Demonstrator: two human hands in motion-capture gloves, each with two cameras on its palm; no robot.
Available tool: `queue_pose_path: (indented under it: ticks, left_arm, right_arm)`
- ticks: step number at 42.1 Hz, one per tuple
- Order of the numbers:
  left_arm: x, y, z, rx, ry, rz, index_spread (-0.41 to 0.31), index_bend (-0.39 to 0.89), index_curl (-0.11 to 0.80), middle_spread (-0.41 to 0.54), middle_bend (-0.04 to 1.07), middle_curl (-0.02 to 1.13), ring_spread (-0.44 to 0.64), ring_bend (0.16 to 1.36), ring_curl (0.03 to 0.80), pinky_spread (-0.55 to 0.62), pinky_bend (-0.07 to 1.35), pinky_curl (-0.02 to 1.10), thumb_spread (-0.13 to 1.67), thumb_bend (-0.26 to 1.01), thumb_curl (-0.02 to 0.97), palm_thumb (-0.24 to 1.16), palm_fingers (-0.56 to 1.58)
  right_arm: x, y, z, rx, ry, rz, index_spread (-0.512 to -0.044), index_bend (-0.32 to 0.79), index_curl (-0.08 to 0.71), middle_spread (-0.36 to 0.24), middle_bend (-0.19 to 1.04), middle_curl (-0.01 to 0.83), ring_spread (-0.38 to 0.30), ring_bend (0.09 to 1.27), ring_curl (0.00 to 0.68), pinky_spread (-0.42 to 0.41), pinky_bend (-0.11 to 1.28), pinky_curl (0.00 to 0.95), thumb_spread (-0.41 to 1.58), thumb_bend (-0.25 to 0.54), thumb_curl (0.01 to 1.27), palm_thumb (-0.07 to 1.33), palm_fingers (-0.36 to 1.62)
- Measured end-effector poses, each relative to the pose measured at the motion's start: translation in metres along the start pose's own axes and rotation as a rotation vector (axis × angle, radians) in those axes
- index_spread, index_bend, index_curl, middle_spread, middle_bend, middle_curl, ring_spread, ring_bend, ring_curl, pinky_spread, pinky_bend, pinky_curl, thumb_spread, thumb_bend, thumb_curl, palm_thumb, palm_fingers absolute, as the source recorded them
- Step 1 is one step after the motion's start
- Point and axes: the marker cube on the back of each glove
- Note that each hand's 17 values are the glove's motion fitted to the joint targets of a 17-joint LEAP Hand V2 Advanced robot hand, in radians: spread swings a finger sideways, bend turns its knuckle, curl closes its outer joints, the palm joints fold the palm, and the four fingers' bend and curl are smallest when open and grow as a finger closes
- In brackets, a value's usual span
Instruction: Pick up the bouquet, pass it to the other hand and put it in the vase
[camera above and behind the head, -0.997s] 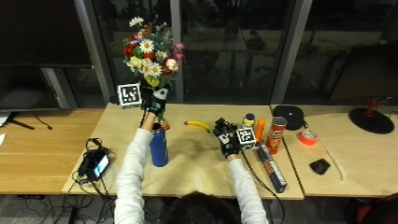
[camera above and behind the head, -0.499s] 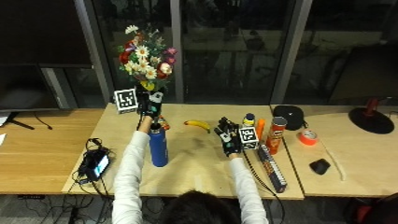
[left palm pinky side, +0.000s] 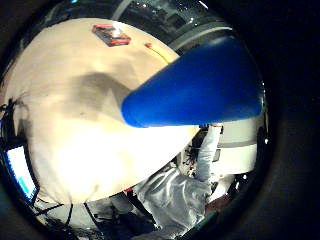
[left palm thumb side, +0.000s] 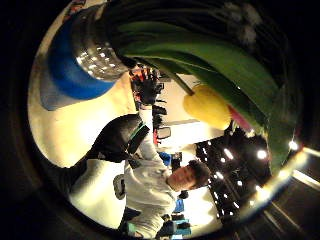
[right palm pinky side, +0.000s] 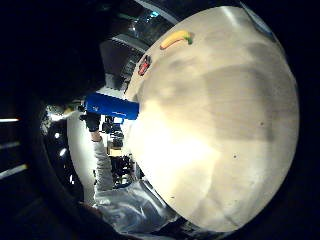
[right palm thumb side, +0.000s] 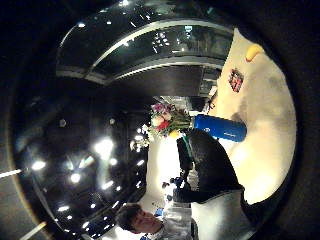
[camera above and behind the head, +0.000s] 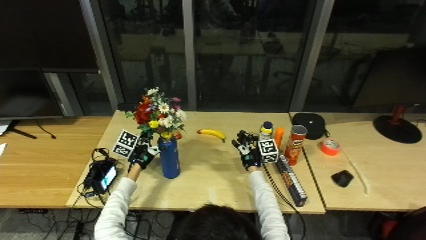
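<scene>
The bouquet (camera above and behind the head: 158, 116) of red, white and yellow flowers stands with its stems in the blue vase (camera above and behind the head: 170, 159), upright on the table. My left hand (camera above and behind the head: 142, 155) is right beside the vase, just below its mouth, palm toward it, and no fingers show around the stems. The left thumb side palm view shows the vase's metal neck (left palm thumb side: 95, 45) and the green leaves (left palm thumb side: 210, 55) close by. My right hand (camera above and behind the head: 247, 150) rests on the table to the right of the vase, with relaxed fingers and nothing in it.
A banana (camera above and behind the head: 212, 133) lies behind the hands. A red crisp can (camera above and behind the head: 293, 145), bottles (camera above and behind the head: 267, 131) and a long box (camera above and behind the head: 291, 180) stand right of my right hand. A device with cables (camera above and behind the head: 103, 176) lies at the left, near the table edge.
The bouquet was held high above the vase; my left hand has come down with it and the stems now sit in the vase. The right hand stayed put.
</scene>
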Motion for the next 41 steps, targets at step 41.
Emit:
queue_pose_path:
  ticks: [41]
  left_arm:
    - [-0.016, 0.025, -0.009, -0.09, 0.13, -0.261, 0.103, 0.08, 0.114, 0.413, 0.17, 0.24, 0.51, 0.45, 0.265, 0.48, 0.24, 0.3, 0.9, -0.03, 0.384, 0.55, -0.19]
  right_arm:
    - [0.01, -0.009, -0.002, 0.037, 0.045, 0.08, -0.376, 0.13, 0.224, -0.047, 0.2, 0.354, -0.007, 0.39, 0.296, 0.261, 0.39, 0.337, 1.05, -0.022, 0.41, 0.67, 0.36]
